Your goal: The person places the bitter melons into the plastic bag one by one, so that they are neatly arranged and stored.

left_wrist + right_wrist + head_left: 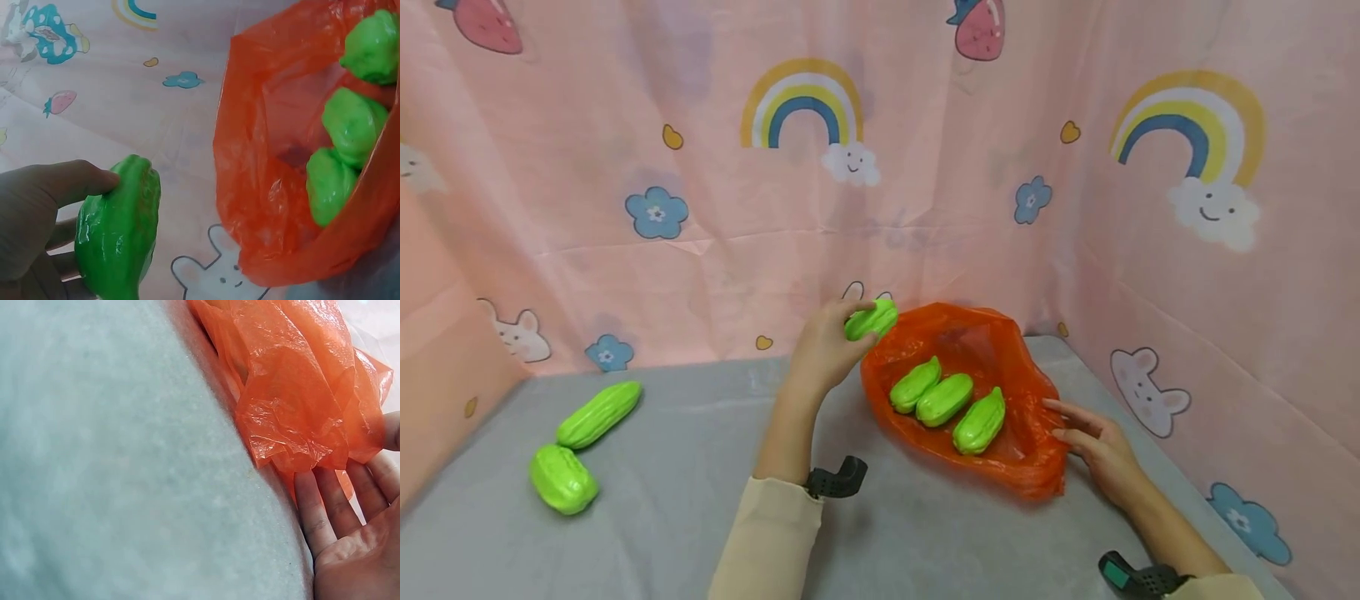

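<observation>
My left hand (pixel 831 346) holds a glossy, ribbed green gourd (pixel 119 231) between thumb and fingers, at the left rim of an orange plastic bag (pixel 1037 383). The bag lies on the table with its mouth spread wide. Three similar green gourds rest inside: a left one (pixel 916 385), a middle one (pixel 945 400) and a right one (pixel 980 422). At the bag's right side, my right hand (pixel 1101 450) touches the crumpled plastic with extended fingers. In the right wrist view, its fingertips are partly hidden behind the orange film.
On the left of the grey table (pixel 692 492) lie a long green gourd (pixel 598 415) and a shorter, thicker one (pixel 562 479), end to end. A pink printed curtain (pixel 910 208) rises behind the table and along both sides.
</observation>
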`<state>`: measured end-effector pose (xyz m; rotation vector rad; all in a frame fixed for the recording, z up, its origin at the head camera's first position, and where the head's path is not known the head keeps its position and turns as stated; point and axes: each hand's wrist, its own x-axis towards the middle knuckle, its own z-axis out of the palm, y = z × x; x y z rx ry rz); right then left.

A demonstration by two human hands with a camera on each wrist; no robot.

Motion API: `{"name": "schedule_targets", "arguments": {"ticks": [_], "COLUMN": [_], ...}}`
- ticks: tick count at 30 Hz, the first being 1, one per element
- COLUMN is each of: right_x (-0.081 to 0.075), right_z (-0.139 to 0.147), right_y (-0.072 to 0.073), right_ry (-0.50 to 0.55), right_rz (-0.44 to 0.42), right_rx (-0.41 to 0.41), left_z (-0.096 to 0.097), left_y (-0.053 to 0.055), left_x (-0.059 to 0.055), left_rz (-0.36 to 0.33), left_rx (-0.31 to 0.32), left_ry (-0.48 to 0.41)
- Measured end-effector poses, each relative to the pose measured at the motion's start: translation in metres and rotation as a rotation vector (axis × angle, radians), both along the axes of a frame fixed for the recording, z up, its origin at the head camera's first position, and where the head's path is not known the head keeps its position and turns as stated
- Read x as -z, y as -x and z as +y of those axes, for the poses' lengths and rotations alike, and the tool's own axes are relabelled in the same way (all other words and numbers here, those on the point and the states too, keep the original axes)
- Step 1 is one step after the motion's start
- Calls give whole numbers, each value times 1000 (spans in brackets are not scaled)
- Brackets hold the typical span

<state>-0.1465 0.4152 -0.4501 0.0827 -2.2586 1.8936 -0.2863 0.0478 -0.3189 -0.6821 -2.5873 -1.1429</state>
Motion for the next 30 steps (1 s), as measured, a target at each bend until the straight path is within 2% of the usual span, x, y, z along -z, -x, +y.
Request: {"name": "schedule_targets", "arguments": {"ticks": [4,8,11,18,23,27,30], "right_x": [2,0,0,0,-1,-1,-1], "right_z": [0,3,3,-1,-1,-2,-1], "right_y": [2,1,1,0,2,2,1], "right_ry": [8,8,12,17,4,9,8], "right_rz": [6,7,4,3,8,9,-2], "right_rx": [-18,-17,-17,-18,-13,-19,-10], "left_z": [5,10,11,14,20,30,40], "left_y": [2,4,6,10,12,13,14], "left_x": [4,7,11,21,29,40,48], "left_rz": [-34,-25,-20,-76,-57,-44,-9], "left_rx": [23,62,65,84,84,87,107], "left_ry": [-28,-42,-55,-97,-102,-85,-113]}}
